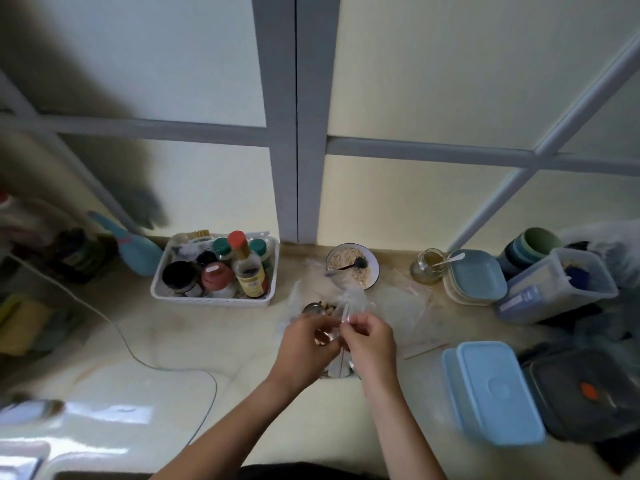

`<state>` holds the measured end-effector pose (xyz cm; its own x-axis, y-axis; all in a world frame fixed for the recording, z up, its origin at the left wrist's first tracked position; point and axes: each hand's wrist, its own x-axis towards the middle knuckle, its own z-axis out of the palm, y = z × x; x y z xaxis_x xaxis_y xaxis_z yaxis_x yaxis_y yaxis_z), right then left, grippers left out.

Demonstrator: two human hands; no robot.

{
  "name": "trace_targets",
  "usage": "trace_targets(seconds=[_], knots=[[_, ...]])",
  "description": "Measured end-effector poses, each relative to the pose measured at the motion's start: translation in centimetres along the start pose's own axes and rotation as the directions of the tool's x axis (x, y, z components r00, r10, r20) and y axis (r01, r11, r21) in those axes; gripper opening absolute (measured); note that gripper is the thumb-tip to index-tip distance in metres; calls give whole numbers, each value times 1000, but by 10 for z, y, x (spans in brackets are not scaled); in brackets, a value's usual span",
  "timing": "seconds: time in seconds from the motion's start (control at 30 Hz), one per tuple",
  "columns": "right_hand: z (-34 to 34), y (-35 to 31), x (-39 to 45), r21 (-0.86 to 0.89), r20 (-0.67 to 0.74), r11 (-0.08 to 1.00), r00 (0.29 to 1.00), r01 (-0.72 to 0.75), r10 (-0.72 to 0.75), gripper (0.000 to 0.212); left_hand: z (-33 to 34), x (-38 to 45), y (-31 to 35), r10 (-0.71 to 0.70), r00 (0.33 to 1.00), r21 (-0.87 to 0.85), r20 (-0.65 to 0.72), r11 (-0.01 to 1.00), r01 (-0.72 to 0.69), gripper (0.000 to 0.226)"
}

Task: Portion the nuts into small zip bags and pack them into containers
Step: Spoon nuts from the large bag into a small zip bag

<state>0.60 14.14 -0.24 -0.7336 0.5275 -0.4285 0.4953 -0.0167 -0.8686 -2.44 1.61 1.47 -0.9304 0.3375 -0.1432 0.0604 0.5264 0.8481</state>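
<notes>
1. The small zip bag (346, 303) is a clear plastic pouch held up above the middle of the surface (207, 341), between both hands, with its loose top fanning up toward the bowl of oats (352, 268). The picture is blurred here, so I cannot tell whether its mouth is open or pressed closed.
2. The left hand (306, 344) has its fingers curled round the bag's lower part; something brown and rounded shows at its fingertips, probably nuts, but it is too blurred to be sure.
3. The right hand (369, 337) pinches the bag's upper edge between thumb and fingertips.
4. Judging by this, the step is handling the bag's mouth, opening or sealing it. To do it well, keep the bag upright, hold the load low with the left hand, and run the right pinch along the whole strip.
5. Spare clear bags (405, 299) lie flat just beyond the hands.
6. The blue lidded container (495, 393) sits to the right, near enough to receive the finished bag; a dark container (585, 393) lies beside it.
7. A white basket of jars (214, 268) stands well to the left, out of the way.
</notes>
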Motion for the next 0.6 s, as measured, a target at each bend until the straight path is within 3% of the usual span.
trace_targets(seconds=[0.2,0.37,0.5,0.6], knots=[[34,1,-10,58,-6,998,999,39,-39,8,-30,1,-16,-12,999,-82,49,996,16,25],[43,-7,-10,-73,-7,991,994,109,-110,10,-38,14,-20,-112,994,-188,12,976,112,24],[53,-11,-16,-242,-36,954,981,178,-192,17,-37,20,-24,-302,951,-452,68,840,299,7],[63,-11,-20,-340,-92,909,954,240,-286,18,-34,23,-32,-308,948,-481,86,820,310,6]])
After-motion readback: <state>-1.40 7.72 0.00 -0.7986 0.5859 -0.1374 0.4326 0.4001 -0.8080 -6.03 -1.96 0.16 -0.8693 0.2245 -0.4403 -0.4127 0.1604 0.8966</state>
